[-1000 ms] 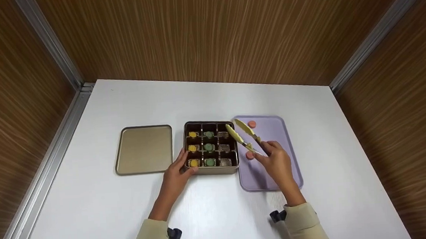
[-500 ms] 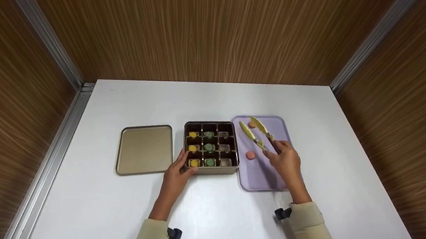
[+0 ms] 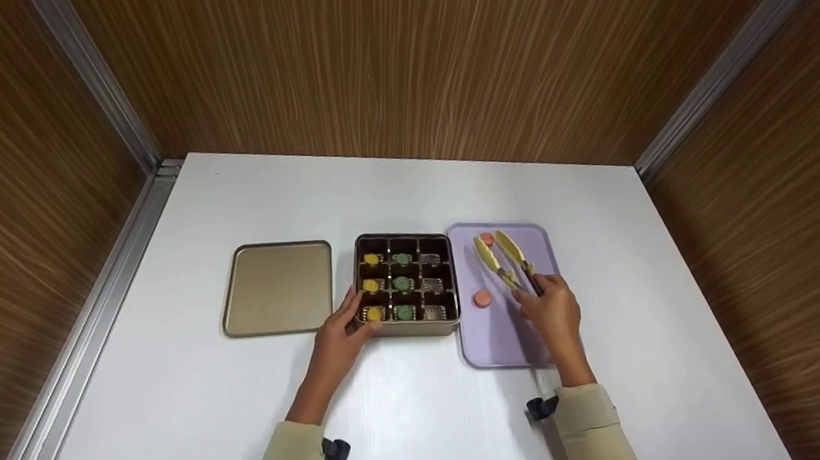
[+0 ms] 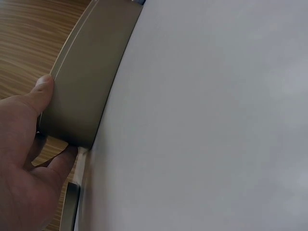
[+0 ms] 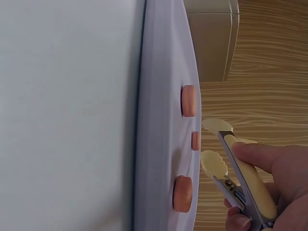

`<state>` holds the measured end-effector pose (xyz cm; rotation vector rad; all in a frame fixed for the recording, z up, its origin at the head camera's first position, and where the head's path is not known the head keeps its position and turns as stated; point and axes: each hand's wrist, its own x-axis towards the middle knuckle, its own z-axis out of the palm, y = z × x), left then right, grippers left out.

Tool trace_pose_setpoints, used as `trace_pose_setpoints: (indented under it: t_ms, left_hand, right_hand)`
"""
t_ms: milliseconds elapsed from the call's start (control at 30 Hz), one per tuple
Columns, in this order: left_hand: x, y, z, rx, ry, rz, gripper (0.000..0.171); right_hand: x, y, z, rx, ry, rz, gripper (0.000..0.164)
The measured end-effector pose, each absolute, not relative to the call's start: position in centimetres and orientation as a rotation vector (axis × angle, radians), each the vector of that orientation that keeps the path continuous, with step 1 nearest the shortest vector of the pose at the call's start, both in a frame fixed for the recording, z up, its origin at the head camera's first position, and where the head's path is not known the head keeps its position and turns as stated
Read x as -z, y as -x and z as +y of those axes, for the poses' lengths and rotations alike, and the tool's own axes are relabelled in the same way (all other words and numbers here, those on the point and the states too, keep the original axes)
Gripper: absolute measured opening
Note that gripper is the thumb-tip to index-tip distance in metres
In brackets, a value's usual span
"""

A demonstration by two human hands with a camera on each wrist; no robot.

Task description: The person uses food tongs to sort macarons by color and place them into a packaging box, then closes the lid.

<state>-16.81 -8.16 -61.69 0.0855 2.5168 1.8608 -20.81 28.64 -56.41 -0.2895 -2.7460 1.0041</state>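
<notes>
My left hand (image 3: 338, 339) holds the front left corner of a gold tin box (image 3: 417, 328), with the thumb on its front wall and the fingers along its side. Yellow macarons (image 3: 371, 285) fill the box's left column and green macarons (image 3: 402, 283) the middle one; the right column shows bare ribbed bottoms. In my right hand (image 3: 553, 314) are tongs (image 3: 504, 259) with cream tips, spread apart above the lilac tray (image 3: 497, 346). The tips are near the back pink macaron (image 3: 487, 239), with nothing pinched between them. Another pink macaron (image 3: 483, 298) lies nearer. A third macaron (image 5: 183, 194) appears in the right wrist view.
A flat gold lid (image 3: 278, 288) lies on the white table (image 3: 422, 409), left of the box. The tray stands close against the box's right side. Wood-grain panels (image 3: 398, 65) enclose the table at the back and sides.
My right hand has moved the spread tongs rightward from the box's right edge to over the tray, by the back macaron. The left hand and the box have stayed put.
</notes>
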Motion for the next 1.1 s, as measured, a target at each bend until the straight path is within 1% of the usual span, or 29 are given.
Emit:
trace_pose_setpoints:
  t_ms: [500, 700, 1100]
  left_hand:
    - [61.7, 16.8, -8.2, -1.850, -0.069, 2.525, 0.076]
    - [61.6, 16.8, -8.2, -1.826, -0.073, 2.566, 0.078]
    - [61.8, 16.9, -8.2, -1.845, -0.055, 2.548, 0.077]
  right_hand:
    - [57.2, 21.1, 28.1, -1.004, 0.363, -2.784, 0.056]
    - [57.4, 21.0, 28.0, -0.928, 0.312, -2.793, 0.053]
    - [57.8, 21.1, 28.2, -0.936, 0.278, -2.764, 0.047]
